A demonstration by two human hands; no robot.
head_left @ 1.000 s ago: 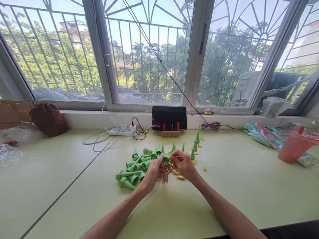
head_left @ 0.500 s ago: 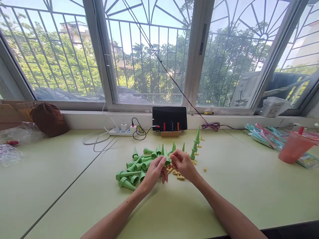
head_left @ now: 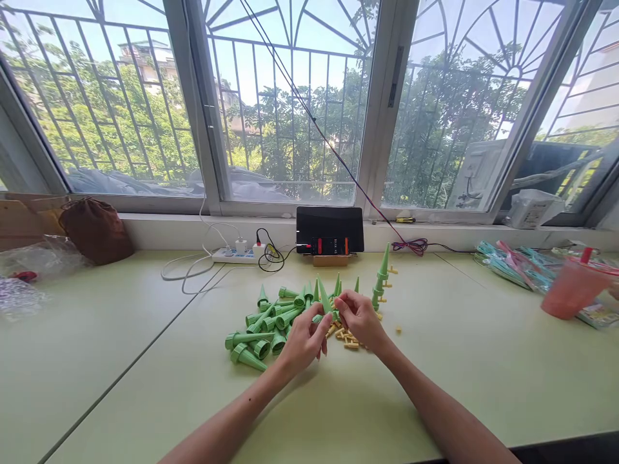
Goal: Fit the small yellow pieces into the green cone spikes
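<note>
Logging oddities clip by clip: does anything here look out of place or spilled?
One small yellow piece lies alone on the table, right of the yellow pile, as if strayed. I see no spill or obvious damage.

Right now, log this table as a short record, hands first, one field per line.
Left hand: holding a green cone, point up
Right hand: fingers bent beside that cone; anything pinched is too small to tell
Loose cones: heaped mostly left of the left hand
Yellow pieces: scattered on the table near the right hand
Cone stack: standing right of the heap, yellow stubs sticking out
Far right: reddish cup
Back: power strip, phone
</note>
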